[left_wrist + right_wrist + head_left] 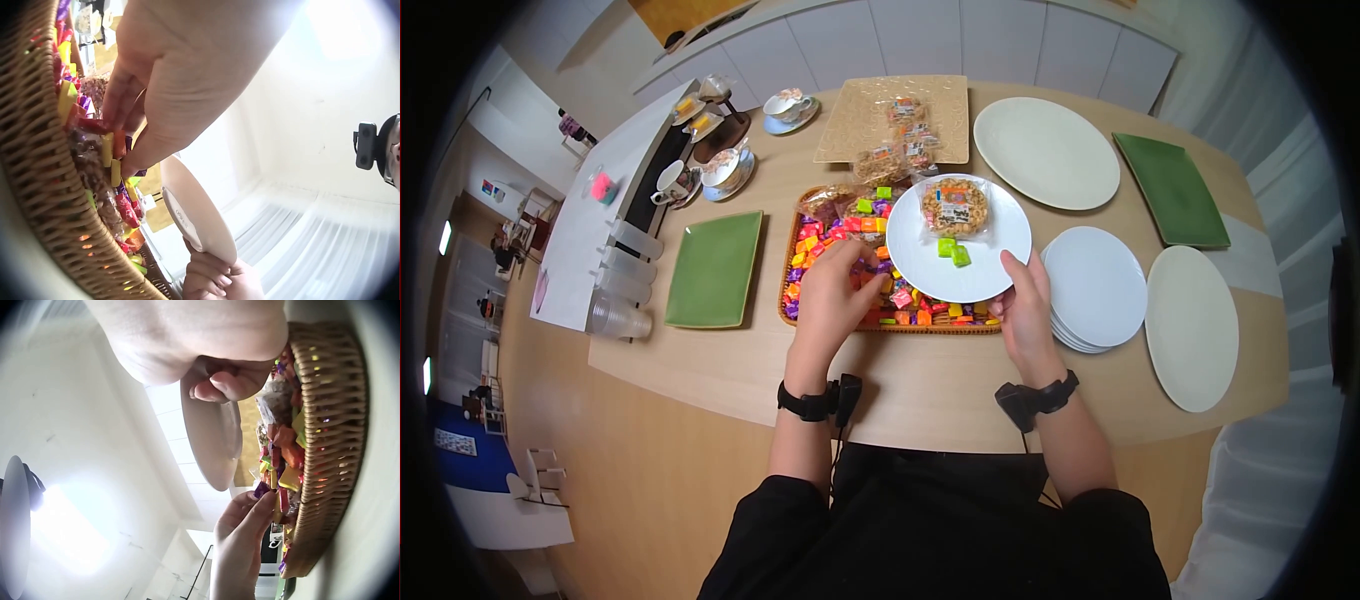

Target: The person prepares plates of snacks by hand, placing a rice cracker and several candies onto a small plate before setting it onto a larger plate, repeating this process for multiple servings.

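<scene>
In the head view my left hand (pixel 832 295) reaches into the wicker basket (pixel 782 285), its fingers among wrapped candies (pixel 865 224). The left wrist view shows the left hand's (pixel 181 81) thumb and fingers apart around red, orange and yellow candies. A purple candy (pixel 261 489) is at its fingertips in the right wrist view; whether it is pinched I cannot tell. My right hand (pixel 1028 310) holds a white plate (pixel 910 262) by its right edge over the basket, thumb on the rim. On the plate lie a round wrapped snack (pixel 955 207) and green candies (pixel 953 252).
Stacked white plates (pixel 1097 287) stand right of the basket, near oval plates (pixel 1192 330) and a green plate (pixel 1170 190). Another green plate (pixel 715 270) lies left. Behind are a beige tray (pixel 840 130) with packaged snacks and several cups (pixel 788 105); plastic cups (pixel 620 317) sit far left.
</scene>
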A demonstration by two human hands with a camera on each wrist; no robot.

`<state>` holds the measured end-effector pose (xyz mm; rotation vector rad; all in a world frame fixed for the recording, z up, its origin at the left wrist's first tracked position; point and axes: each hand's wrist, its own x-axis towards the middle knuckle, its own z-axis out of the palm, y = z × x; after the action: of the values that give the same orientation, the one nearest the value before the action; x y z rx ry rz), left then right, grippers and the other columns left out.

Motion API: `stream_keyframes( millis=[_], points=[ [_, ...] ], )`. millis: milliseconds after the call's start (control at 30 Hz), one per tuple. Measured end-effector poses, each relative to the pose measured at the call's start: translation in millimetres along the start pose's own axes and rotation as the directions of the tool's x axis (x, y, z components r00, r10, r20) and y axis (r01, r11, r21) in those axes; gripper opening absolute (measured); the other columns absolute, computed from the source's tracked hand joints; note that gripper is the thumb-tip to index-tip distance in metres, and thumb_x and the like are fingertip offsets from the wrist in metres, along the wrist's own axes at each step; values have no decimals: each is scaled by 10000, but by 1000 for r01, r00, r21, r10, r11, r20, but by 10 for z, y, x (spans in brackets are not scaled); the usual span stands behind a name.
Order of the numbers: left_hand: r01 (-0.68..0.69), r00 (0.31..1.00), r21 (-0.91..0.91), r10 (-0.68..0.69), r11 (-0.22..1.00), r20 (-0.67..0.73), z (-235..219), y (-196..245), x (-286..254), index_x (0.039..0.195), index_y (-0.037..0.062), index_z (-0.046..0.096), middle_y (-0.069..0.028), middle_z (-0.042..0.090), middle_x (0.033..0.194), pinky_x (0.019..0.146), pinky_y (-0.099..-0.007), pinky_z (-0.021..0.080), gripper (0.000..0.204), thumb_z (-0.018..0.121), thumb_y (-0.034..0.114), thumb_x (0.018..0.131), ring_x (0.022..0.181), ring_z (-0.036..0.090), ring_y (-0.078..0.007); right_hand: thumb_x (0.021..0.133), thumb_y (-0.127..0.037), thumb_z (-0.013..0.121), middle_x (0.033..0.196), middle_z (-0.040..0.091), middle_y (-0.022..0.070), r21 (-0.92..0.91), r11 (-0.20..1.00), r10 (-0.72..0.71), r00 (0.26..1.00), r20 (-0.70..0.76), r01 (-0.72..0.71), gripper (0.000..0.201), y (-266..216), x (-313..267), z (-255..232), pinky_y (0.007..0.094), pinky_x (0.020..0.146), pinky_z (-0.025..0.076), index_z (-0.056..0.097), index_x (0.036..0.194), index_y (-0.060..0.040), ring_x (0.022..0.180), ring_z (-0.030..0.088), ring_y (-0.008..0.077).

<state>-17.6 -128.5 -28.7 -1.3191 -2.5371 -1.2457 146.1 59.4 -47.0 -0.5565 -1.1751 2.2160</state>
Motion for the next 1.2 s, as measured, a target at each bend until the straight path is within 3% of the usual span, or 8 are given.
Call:
stream_keyframes(
  millis=[167,333,467,633,733,1033,1100,1200],
  points=[
    [25,1000,-15,-24,1000,19,-1,14,13,931,-3,617,-91,667,959,793,-309,542,248,805,-25,770,869,670,-211,1042,-209,568,851,585,-29,-8,1000,-26,1000,-3,26,249,28,20,-46,207,476,360,548,1250,-74,612,464,23],
    [-47,983,-175,14,983,-184,-52,-118,47,946,-5,626,-78,684,1049,891,-309,564,219,798,-31,812,949,678,-162,1047,-229,545,889,602,-18,-38,999,-20,1000,-4,20,266,9,18,-60,209,482,343,530,1260,-70,593,450,23],
    [-50,980,-286,-9,957,-199,-143,24,91,955,-1,633,-105,685,1124,930,-303,563,211,800,-25,828,1006,678,-146,1033,-225,582,857,591,-27,4,1000,-4,1000,-4,4,255,7,19,-45,203,478,364,549,1237,-76,619,474,22],
    [-199,979,-273,182,941,-87,-23,391,185,957,12,678,-115,689,1129,872,-306,569,207,808,-19,799,1004,687,-185,1044,-224,547,943,635,-15,-31,999,13,1000,-1,-13,328,18,13,-41,191,476,339,523,1332,-69,630,481,6],
    [-226,973,-286,227,931,-30,78,485,202,952,13,678,-108,690,1127,854,-304,568,192,803,-13,809,1000,684,-191,1032,-223,584,867,605,-28,-13,1000,6,1000,-7,-6,242,42,17,-41,206,479,365,554,1226,-82,626,488,21],
    [-96,984,-129,75,987,-160,-280,-8,34,1081,11,661,-114,696,1075,833,-349,554,229,663,-77,870,943,702,-243,1039,-224,563,908,606,-20,-3,1000,4,1000,-7,-4,264,10,15,-43,203,482,338,539,1251,-70,611,461,21],
    [-36,999,-20,37,999,26,-358,-53,-44,1115,18,654,-129,700,1103,880,-385,549,275,644,-90,862,1002,697,-285,1035,-224,568,911,604,-14,18,1000,-12,1000,-17,12,261,17,19,-54,203,478,333,537,1242,-67,602,450,21],
    [-143,988,-27,144,989,47,-287,-25,-86,1145,30,648,-136,704,1110,920,-411,537,301,646,-74,863,1057,679,-318,1032,-209,576,878,598,-29,32,999,-2,1000,-23,3,253,13,14,-65,205,489,354,557,1250,-81,619,464,24]
  ],
)
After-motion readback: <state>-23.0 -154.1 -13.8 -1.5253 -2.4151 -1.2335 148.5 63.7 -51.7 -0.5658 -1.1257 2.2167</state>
